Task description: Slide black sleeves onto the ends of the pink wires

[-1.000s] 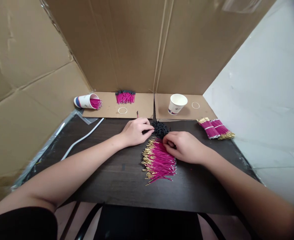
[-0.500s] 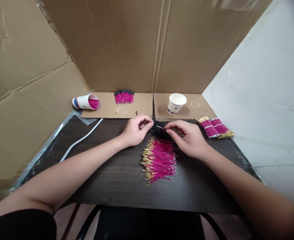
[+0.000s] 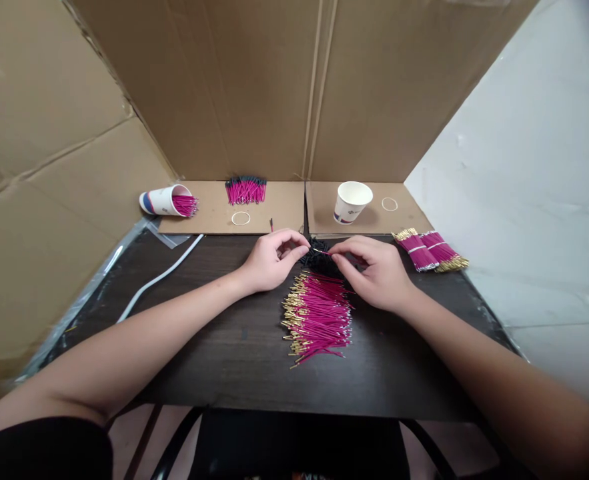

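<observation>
My right hand (image 3: 377, 273) pinches a short magenta wire (image 3: 323, 252) between thumb and fingertips, its metal tip pointing left. Facing it, my left hand (image 3: 275, 261) is closed in a pinch at the tip's end; whatever lies between its fingers is too small and covered to make out. Beneath both hands lies a heap of small black sleeves (image 3: 317, 263), partly hidden by the fingers. Closer to me, a broad pile of magenta wires (image 3: 321, 317) rests on the dark table, gold ends to the left and silvery ends to the right.
A tipped paper cup (image 3: 160, 201) holds magenta wires at left. Black-ended wires (image 3: 245, 191) and a rubber band (image 3: 241, 218) lie on cardboard. An upright cup (image 3: 350, 205) stands back right, beside banded wire bundles (image 3: 427, 251). A pale cable (image 3: 161, 275) crosses the left side.
The whole view has shifted slightly. Both hands keep nearly the same pose, and the gap between their fingertips is slightly smaller, with the wire still held.
</observation>
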The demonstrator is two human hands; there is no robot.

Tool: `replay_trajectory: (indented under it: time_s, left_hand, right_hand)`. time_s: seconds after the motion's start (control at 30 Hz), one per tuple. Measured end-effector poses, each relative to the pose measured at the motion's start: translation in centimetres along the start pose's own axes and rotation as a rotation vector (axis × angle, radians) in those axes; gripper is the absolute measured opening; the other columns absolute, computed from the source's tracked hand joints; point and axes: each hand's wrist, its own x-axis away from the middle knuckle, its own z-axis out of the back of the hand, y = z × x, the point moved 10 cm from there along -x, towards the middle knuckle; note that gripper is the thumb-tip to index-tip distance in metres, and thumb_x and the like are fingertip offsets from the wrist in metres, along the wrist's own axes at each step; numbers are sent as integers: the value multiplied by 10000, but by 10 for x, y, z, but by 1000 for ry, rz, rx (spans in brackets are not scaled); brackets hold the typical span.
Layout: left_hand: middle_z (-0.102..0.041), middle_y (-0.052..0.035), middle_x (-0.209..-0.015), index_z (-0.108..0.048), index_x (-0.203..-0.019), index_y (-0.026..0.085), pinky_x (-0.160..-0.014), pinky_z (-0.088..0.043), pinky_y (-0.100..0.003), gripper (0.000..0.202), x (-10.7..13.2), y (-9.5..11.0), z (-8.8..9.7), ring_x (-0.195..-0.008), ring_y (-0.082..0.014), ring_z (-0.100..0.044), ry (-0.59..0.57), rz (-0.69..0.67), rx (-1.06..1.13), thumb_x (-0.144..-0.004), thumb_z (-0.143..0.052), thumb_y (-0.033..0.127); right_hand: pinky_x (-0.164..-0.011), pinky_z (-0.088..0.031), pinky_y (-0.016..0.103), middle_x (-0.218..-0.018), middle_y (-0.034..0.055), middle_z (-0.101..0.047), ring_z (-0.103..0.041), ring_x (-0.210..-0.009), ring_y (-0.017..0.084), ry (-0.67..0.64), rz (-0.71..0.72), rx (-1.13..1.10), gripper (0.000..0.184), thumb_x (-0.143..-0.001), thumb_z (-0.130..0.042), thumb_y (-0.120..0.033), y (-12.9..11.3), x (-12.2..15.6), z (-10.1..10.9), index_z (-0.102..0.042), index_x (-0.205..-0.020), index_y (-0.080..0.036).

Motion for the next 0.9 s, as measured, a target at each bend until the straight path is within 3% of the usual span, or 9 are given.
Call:
replay_trajectory:
  time_s: [0.23,0.5,0.9]
  left_hand:
    - [-723,-54,-931,-769,-1045,164,-643,-453,-275,155,0,3,-2,-699,-136,-580,-19,-30,-20,-1044,-722,312]
    - [-659,-22,-819,-800,-1055,170,-609,-399,-270,159,5,14,-7,-628,-116,-488,-74,-99,-98,-1047,-746,319]
    - [-671,-24,-810,-811,-1046,173,-620,-412,-274,176,6,16,-6,-624,-119,-496,-61,-118,-146,-1043,-754,339]
  right_hand:
    - [-755,-592,375,-981,85,-823,-740,-824,227,-34,-34,14,160,-1089,-658,-254,5,1,-4,-809,-1072,-206]
    - [-809,-582,382,-964,81,-806,-726,-829,224,-54,-68,-10,197,-1109,-632,-297,8,2,-9,-791,-1040,-204]
    - [-794,-558,372,-914,68,-803,-706,-775,216,-66,-107,-28,220,-1115,-647,-328,11,5,-13,-795,-1005,-209]
